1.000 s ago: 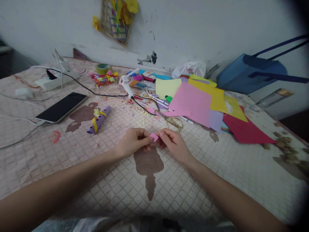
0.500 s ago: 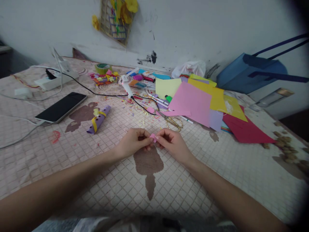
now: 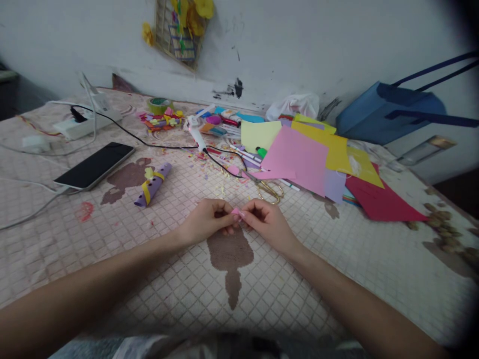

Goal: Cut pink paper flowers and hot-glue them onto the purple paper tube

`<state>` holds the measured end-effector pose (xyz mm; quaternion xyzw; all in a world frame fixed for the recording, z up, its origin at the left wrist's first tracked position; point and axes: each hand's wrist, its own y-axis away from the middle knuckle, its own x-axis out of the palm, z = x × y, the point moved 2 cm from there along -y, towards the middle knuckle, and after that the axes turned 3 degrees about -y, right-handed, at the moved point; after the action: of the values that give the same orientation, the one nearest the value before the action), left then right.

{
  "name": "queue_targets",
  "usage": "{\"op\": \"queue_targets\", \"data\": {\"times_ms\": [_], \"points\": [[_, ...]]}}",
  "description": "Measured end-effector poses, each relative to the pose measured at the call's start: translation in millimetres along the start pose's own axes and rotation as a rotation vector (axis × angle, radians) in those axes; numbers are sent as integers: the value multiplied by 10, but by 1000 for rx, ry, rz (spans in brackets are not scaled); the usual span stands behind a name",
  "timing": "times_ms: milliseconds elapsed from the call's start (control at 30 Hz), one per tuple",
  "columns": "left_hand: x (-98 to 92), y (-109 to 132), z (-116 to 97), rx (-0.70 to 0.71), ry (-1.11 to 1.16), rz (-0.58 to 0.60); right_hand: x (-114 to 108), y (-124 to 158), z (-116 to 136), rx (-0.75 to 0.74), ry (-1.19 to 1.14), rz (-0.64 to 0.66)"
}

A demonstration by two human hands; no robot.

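Pink paper scrap (image 3: 236,212) sits pinched between the fingertips of both hands, just above the tablecloth (image 3: 63,224). Left hand (image 3: 207,221) and right hand (image 3: 267,223) are closed on it, nearly touching. It is so small that a loosened pinch could drop it among the paper shavings (image 3: 204,164) near the scissors (image 3: 268,190). Coloured sheets (image 3: 295,158) lie beyond.

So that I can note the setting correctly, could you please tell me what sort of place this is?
It looks like a craft workspace, perhaps at home: coloured paper sheets, gold-handled scissors and felt-tip markers lie scattered among paper scraps.
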<state>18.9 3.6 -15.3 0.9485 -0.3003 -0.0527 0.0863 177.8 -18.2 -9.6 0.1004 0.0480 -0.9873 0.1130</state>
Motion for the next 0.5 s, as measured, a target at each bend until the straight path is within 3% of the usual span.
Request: {"op": "queue_targets", "data": {"times_ms": [500], "points": [[3, -2, 8, -19, 38, 53, -13, -7, -6, 103, -131, 20]]}}
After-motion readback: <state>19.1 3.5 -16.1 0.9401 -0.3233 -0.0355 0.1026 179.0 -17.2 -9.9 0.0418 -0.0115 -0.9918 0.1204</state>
